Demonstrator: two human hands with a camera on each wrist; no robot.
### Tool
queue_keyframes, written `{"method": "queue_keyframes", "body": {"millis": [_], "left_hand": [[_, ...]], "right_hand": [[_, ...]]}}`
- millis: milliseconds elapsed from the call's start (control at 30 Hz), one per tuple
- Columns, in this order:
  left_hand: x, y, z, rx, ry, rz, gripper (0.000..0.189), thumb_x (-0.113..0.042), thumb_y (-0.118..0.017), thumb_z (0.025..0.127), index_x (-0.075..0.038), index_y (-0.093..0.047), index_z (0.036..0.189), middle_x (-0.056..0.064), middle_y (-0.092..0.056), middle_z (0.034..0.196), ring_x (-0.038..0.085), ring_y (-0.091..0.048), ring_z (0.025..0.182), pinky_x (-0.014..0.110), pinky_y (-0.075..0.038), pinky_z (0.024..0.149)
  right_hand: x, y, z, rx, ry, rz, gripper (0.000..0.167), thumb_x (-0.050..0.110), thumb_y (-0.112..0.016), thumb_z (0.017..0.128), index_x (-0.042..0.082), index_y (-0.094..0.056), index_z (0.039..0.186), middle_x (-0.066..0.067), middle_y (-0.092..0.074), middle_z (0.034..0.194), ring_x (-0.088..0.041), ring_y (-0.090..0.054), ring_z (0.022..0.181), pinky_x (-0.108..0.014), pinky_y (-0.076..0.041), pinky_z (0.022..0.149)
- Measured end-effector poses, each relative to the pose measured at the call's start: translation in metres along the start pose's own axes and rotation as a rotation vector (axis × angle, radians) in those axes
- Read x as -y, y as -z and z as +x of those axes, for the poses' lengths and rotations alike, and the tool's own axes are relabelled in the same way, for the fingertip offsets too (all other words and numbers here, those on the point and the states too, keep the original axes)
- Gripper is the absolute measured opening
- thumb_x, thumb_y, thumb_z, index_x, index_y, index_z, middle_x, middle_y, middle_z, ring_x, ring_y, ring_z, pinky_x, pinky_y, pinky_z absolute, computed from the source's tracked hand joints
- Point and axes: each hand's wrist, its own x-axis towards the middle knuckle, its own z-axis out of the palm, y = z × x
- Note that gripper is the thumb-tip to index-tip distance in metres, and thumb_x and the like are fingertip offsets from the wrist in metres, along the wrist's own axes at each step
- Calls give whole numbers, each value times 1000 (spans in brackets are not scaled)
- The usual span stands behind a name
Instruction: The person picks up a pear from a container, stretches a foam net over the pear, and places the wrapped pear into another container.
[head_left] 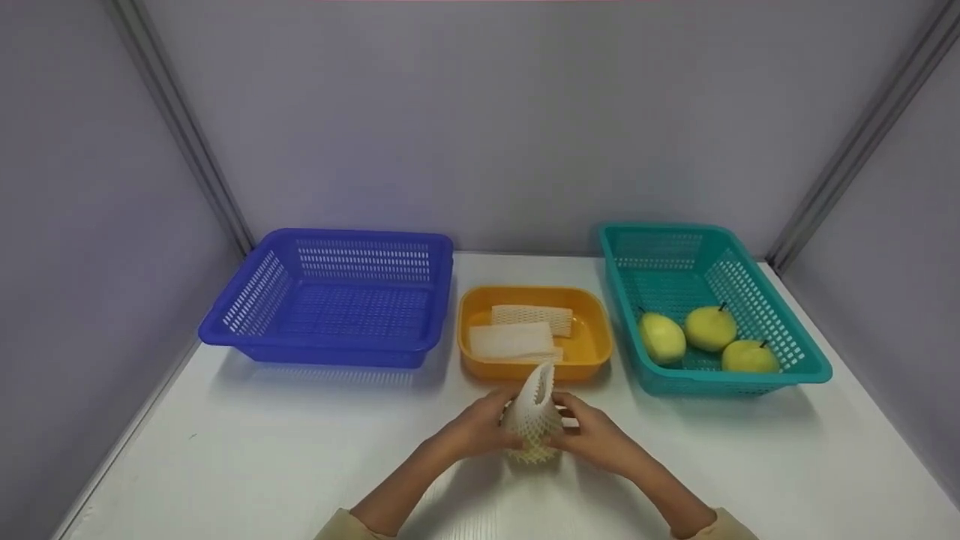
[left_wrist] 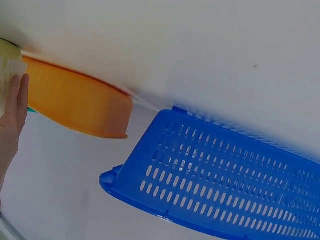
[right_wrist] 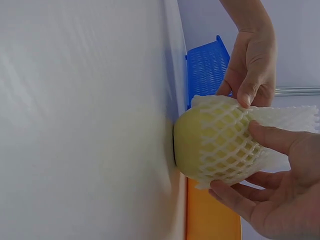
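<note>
Between both hands a yellow-green pear (right_wrist: 187, 142) stands on the white table, partly covered by a white foam net sleeve (head_left: 535, 409). The sleeve's narrow free end points upward above the fruit, and the pear's lower part is bare. My left hand (head_left: 480, 426) grips the netted pear from the left, thumb on the near side. From the right, my right hand (right_wrist: 285, 185) holds it with thumb and fingers spread round the net. In the left wrist view only the left hand's fingers (left_wrist: 17, 100) show, at the left edge beside the net.
Behind the hands sits an orange tub (head_left: 534, 370) with several flat foam net sleeves (head_left: 511, 341). A blue basket (head_left: 322, 346) stands at the left. At the right, a teal basket (head_left: 622, 300) holds three pears (head_left: 710, 328). Grey walls enclose the table (head_left: 300, 442).
</note>
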Motion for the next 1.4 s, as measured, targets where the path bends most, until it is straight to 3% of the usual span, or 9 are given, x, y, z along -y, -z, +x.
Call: {"method": "queue_keyframes", "body": {"millis": [133, 467, 767, 1100, 1400], "left_hand": [[1, -1, -1, 0, 31, 24, 72, -9, -79, 70, -2, -43, 132, 13, -49, 126, 29, -48, 112, 42, -39, 92], [9, -6, -4, -12, -26, 90, 73, -6, -81, 65, 1, -44, 127, 10, -53, 118, 27, -48, 109, 40, -37, 94], [13, -9, -3, -12, 22, 64, 71, -5, -81, 64, 0, -45, 125, 9, -55, 114, 26, -51, 106, 40, -39, 92], [9, -12, 4, 12, 111, 67, 73, -14, -83, 66, -5, -44, 127, 3, -58, 105, 17, -54, 90, 33, -45, 78], [14, -15, 4, -6, 89, 132, 68, -7, -82, 64, -4, -47, 121, 1, -57, 102, 15, -54, 89, 30, -45, 78]], "right_hand": [[-3, -1, 1, 12, 1, -5, 68, 23, -70, 82, -1, -36, 135, -27, -37, 134, -45, -41, 117, -47, -42, 89], [-10, -5, 4, 29, 36, -26, 72, 16, -73, 79, 2, -32, 137, -23, -36, 136, -43, -42, 116, -49, -40, 90], [-17, -8, 7, 57, 28, -17, 78, 19, -75, 77, -2, -29, 136, -23, -38, 133, -39, -44, 114, -43, -43, 89], [-16, -5, 4, 31, 7, -22, 79, 20, -76, 77, -2, -28, 136, -23, -38, 132, -40, -44, 114, -46, -42, 89], [-18, -8, 4, 39, 39, -56, 79, 16, -76, 75, -2, -29, 136, -19, -42, 129, -38, -48, 111, -44, -43, 88]]}}
